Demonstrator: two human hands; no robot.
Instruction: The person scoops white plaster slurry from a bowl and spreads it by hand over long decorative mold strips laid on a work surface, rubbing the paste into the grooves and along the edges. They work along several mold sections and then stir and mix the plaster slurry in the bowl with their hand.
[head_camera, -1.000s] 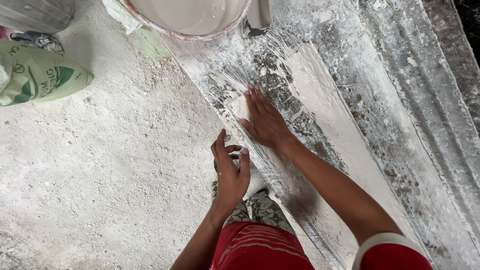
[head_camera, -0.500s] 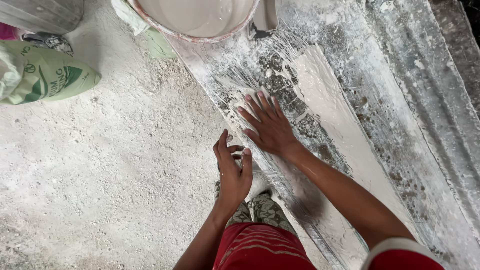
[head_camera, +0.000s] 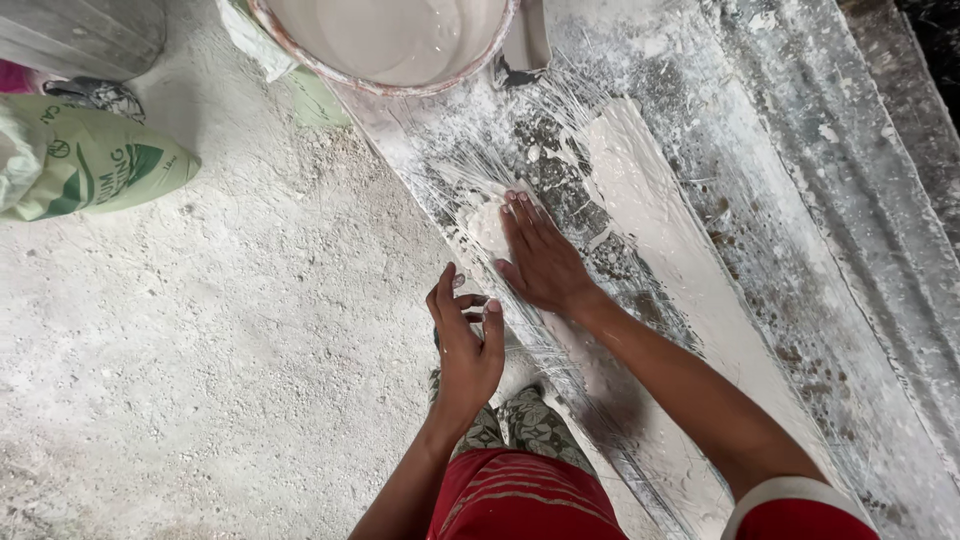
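Your right hand (head_camera: 545, 262) lies flat, palm down, on the long plaster-smeared mould (head_camera: 640, 300) that runs diagonally across the floor, its fingers (head_camera: 522, 212) stretched out straight and close together, gripping nothing; the fingertips press into a patch of wet white plaster (head_camera: 490, 225) near the mould's left edge. Your left hand (head_camera: 466, 340) hovers just beside it, over the mould's near edge, palm turned inward with the fingers loosely spread and slightly curled, released and holding nothing; white plaster marks its fingertips. A broader band of smooth white plaster (head_camera: 650, 215) lies to the right of your right hand, and beyond it the ribbed, grey, plaster-crusted strip (head_camera: 830, 200) runs alongside. At the top of the view, touching the far end of the mould, stands a round bucket (head_camera: 300, 55) filled with pale liquid plaster. On the rough concrete floor (head_camera: 200, 350) to the left lies a green-and-white sack (head_camera: 90, 165), well apart from both hands, with a grey container (head_camera: 80, 35) behind it. Below your hands you can see your red shorts (head_camera: 520, 495) and a patterned cloth (head_camera: 520, 425) at your knees.
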